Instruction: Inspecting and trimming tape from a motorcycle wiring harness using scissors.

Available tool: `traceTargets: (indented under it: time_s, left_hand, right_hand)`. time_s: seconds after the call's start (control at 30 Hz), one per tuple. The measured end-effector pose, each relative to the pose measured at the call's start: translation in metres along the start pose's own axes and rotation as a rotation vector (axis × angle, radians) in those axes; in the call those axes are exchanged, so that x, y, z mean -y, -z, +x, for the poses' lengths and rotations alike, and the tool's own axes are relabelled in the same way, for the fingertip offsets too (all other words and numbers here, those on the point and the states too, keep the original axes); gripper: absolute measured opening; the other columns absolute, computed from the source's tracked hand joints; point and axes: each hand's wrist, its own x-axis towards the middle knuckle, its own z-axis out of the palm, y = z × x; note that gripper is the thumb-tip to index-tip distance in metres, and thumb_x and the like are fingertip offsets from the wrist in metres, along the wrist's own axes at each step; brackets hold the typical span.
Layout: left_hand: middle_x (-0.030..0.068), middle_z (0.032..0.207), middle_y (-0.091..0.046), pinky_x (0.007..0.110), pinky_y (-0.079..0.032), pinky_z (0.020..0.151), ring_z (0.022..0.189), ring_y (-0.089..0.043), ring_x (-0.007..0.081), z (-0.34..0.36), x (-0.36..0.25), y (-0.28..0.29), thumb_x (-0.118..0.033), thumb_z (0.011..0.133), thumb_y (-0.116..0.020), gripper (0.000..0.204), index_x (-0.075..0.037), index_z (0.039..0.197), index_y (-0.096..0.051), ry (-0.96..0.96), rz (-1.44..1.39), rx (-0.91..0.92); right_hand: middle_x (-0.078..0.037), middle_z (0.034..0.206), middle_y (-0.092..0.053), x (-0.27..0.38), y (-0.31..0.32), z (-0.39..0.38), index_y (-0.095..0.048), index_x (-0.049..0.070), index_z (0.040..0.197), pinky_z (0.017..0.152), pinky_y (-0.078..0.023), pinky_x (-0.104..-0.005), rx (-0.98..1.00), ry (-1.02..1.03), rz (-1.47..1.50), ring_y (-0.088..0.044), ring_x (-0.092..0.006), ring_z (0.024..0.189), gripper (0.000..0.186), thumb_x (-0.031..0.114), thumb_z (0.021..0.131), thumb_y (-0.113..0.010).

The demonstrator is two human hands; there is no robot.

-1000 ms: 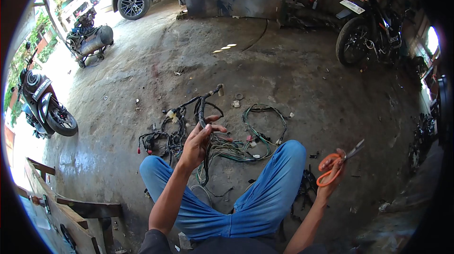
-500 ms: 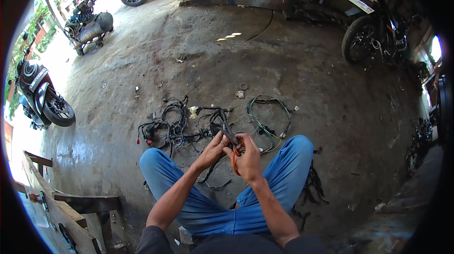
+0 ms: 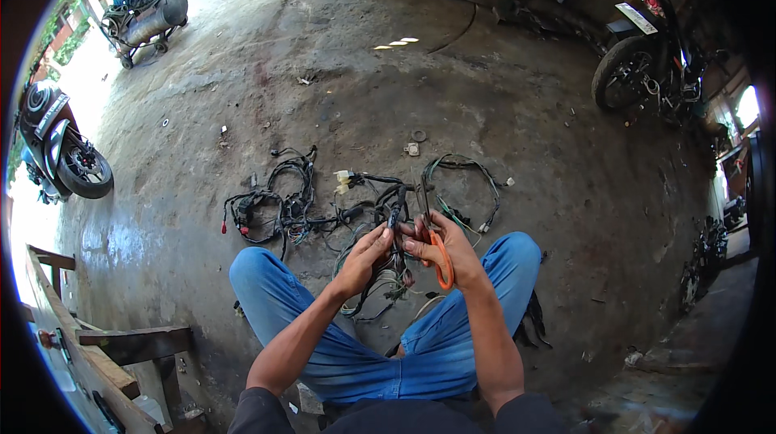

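Pinched in my left hand [image 3: 360,264] is a black-wrapped wiring harness [image 3: 395,214], raised above the ground between my knees. My right hand [image 3: 457,254] is closed around a pair of scissors [image 3: 443,259] with orange handles. Their dark blades point away from me, just right of the harness. Loose wire ends hang below my fingers. More of the tangled black harness [image 3: 283,209] spreads over the ground to the left, with connectors on it. White plugs [image 3: 344,179] lie at its far side. A loop of green and black wires [image 3: 489,183] curves to the right.
Dark strips [image 3: 534,321] lie beside my right knee. A wooden frame [image 3: 137,343] stands at the near left. Motorcycles are parked at the left [image 3: 69,151] and far right [image 3: 638,66]. A compressor tank [image 3: 158,22] stands at the far left.
My right hand has moved a little right of the left hand, and the scissors have turned so their blades and orange handles show plainly. The whole view has shifted slightly.
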Motion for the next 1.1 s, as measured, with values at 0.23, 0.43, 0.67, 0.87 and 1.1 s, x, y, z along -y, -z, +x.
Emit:
traceTargets:
  time_s: [0.23, 0.43, 0.67, 0.87, 1.1]
  left_hand:
    - [0.0109, 0.07, -0.059, 0.036, -0.053, 0.053, 0.046, -0.057, 0.021, -0.002, -0.018, -0.007, -0.047, 0.106, -0.042, 0.069, 0.006, 0.15, -0.031, 0.084, -0.158, -0.011]
    - [0.0067, 0.065, -0.052, 0.035, -0.046, 0.044, 0.039, -0.044, 0.0163, 0.0, -0.025, -0.009, -0.047, 0.108, -0.038, 0.066, -0.003, 0.156, -0.027, 0.163, -0.343, 0.03]
    - [0.0009, 0.075, -0.05, 0.029, -0.04, 0.045, 0.047, -0.049, 0.0141, 0.001, -0.009, -0.004, -0.052, 0.107, -0.037, 0.073, -0.003, 0.158, -0.023, 0.143, -0.304, 0.059]
    - [-0.004, 0.075, -0.045, 0.024, -0.041, 0.048, 0.052, -0.052, 0.0089, -0.001, -0.005, 0.001, -0.054, 0.1, -0.055, 0.084, 0.001, 0.156, -0.026, 0.001, -0.142, 0.04]
    - [-0.007, 0.074, -0.042, 0.023, -0.039, 0.051, 0.056, -0.048, 0.0056, -0.006, 0.003, -0.002, -0.034, 0.098, -0.053, 0.065, -0.002, 0.153, -0.039, -0.046, 0.171, -0.062]
  right_hand:
    - [-0.01, 0.102, -0.069, -0.008, -0.032, -0.002, -0.049, 0.005, 0.098, 0.079, -0.054, -0.0249, -0.233, 0.361, -0.256, -0.063, -0.008, 0.086, 0.024, -0.002, 0.092, -0.071]
    - [-0.004, 0.082, -0.07, -0.025, -0.037, 0.006, -0.054, 0.004, 0.101, 0.07, -0.052, -0.0254, -0.33, 0.482, -0.032, -0.064, -0.0083, 0.078, 0.026, 0.008, 0.091, -0.077]
    - [0.0, 0.092, -0.057, -0.019, -0.024, -0.029, -0.053, 0.004, 0.108, 0.077, -0.047, -0.0218, -0.231, 0.317, 0.162, -0.055, -0.005, 0.085, 0.022, 0.008, 0.096, -0.071]
    - [0.001, 0.092, -0.046, -0.024, -0.01, -0.083, -0.049, 0.004, 0.119, 0.077, -0.045, -0.0248, 0.032, 0.277, 0.305, -0.049, -0.0076, 0.081, 0.057, 0.051, 0.093, -0.07]
    - [-0.002, 0.088, -0.05, -0.048, -0.024, -0.094, -0.051, 0.002, 0.117, 0.075, -0.045, -0.0274, 0.002, 0.169, 0.207, -0.051, -0.0116, 0.08, 0.072, 0.069, 0.092, -0.057]
